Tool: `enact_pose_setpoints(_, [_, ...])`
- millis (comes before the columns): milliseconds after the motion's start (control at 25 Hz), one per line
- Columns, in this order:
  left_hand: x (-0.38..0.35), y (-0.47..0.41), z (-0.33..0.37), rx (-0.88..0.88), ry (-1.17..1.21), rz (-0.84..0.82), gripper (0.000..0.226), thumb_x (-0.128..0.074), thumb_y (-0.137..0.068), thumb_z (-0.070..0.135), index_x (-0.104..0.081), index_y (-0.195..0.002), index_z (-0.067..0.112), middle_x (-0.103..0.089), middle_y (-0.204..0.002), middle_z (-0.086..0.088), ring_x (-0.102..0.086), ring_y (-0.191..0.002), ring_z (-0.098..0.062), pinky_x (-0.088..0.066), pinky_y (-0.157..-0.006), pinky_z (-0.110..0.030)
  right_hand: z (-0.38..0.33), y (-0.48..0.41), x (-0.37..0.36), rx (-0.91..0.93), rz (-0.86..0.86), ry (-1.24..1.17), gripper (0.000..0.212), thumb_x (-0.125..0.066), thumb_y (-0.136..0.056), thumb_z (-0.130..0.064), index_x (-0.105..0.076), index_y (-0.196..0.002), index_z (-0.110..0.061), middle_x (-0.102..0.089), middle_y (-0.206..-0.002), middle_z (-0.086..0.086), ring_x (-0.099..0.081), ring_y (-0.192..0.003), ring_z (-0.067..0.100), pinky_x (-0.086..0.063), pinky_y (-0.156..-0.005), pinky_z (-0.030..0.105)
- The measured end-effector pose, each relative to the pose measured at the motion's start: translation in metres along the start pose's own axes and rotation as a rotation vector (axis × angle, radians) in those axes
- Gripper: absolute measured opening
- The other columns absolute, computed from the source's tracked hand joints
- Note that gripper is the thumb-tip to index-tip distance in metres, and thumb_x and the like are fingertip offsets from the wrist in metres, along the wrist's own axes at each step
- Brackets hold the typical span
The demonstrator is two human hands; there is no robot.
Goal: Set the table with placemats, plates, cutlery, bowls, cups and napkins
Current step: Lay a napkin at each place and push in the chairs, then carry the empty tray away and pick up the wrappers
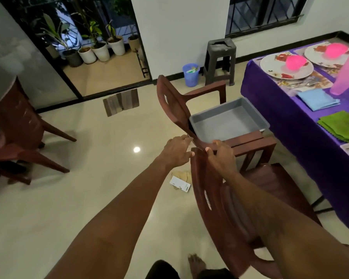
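The left hand (177, 152) and right hand (222, 156) each grip a top rail, the best hold on the light, stiff, moulded brown far chair (169, 97) and near chair (210, 198), beside the purple-clothed bench (280, 117) where breakable floral plates (270, 69), glossy pink bowls (295, 62) and soft napkins (318, 100) sit.

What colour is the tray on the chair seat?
Grey; the tray shows best in the head view.

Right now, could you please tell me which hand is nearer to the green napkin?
Right. The right hand grips a chair back left of the green napkin; the left hand lies farther left.
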State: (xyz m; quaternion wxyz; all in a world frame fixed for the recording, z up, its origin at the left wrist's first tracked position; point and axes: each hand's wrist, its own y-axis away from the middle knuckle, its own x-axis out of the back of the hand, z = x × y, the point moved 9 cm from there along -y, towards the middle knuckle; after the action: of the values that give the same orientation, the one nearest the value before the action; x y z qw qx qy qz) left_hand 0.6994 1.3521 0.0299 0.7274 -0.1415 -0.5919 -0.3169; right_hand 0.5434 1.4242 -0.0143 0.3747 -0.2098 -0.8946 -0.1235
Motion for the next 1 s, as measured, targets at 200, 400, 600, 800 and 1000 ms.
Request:
enact_pose_setpoints(200, [0.029, -0.068, -0.048, -0.120, 0.006, -0.010, 0.060, -0.070, -0.094, 0.035, -0.051, -0.147, 0.013, -0.057, -0.144, -0.008, -0.055, -0.130, -0.032, -0.047, -0.108, -0.046, -0.021, -0.053, -0.028, -0.096, 0.062, -0.014, 0.040, -0.060, -0.099, -0.036, -0.064, -0.130, -0.011, -0.067, -0.126, 0.011, -0.061, -0.119, 0.030, -0.052, -0.098, 0.042])
enact_pose_setpoints(400, [0.072, -0.153, -0.105, -0.276, 0.023, -0.012, 0.051, -0.066, -0.088, 0.039, -0.060, -0.134, 0.017, -0.064, -0.120, -0.005, -0.062, -0.109, -0.027, -0.056, -0.091, -0.044, -0.066, -0.134, -0.052, -0.195, 0.188, -0.005, 0.040, -0.060, -0.100, -0.040, -0.059, -0.134, -0.019, -0.064, -0.133, 0.007, -0.056, -0.125, 0.027, -0.045, -0.106, 0.043])
enact_pose_setpoints(600, [0.114, -0.228, -0.160, -0.385, -0.021, -0.075, 0.061, -0.067, -0.094, 0.037, -0.051, -0.146, 0.012, -0.059, -0.139, -0.009, -0.057, -0.125, -0.028, -0.051, -0.102, -0.046, -0.116, -0.198, -0.081, -0.268, 0.278, -0.044, 0.040, -0.062, -0.100, -0.041, -0.062, -0.132, -0.017, -0.066, -0.132, 0.006, -0.058, -0.124, 0.025, -0.044, -0.106, 0.037])
enact_pose_setpoints(800, [0.117, -0.312, -0.167, -0.529, -0.014, -0.127, 0.062, -0.066, -0.097, 0.035, -0.047, -0.150, 0.006, -0.055, -0.147, -0.014, -0.053, -0.132, -0.031, -0.043, -0.110, -0.043, -0.105, -0.249, -0.092, -0.420, 0.395, -0.125, 0.040, -0.064, -0.099, -0.039, -0.064, -0.131, -0.016, -0.066, -0.134, 0.005, -0.058, -0.125, 0.025, -0.044, -0.104, 0.033])
enact_pose_setpoints(1000, [0.078, -0.404, -0.143, -0.634, -0.011, -0.211, 0.063, -0.068, -0.095, 0.039, -0.052, -0.146, 0.006, -0.058, -0.144, -0.016, -0.053, -0.133, -0.034, -0.043, -0.110, -0.047, -0.039, -0.294, -0.092, -0.623, 0.529, -0.204, 0.042, -0.063, -0.099, -0.037, -0.065, -0.132, -0.012, -0.068, -0.131, 0.010, -0.063, -0.120, 0.028, -0.045, -0.101, 0.032])
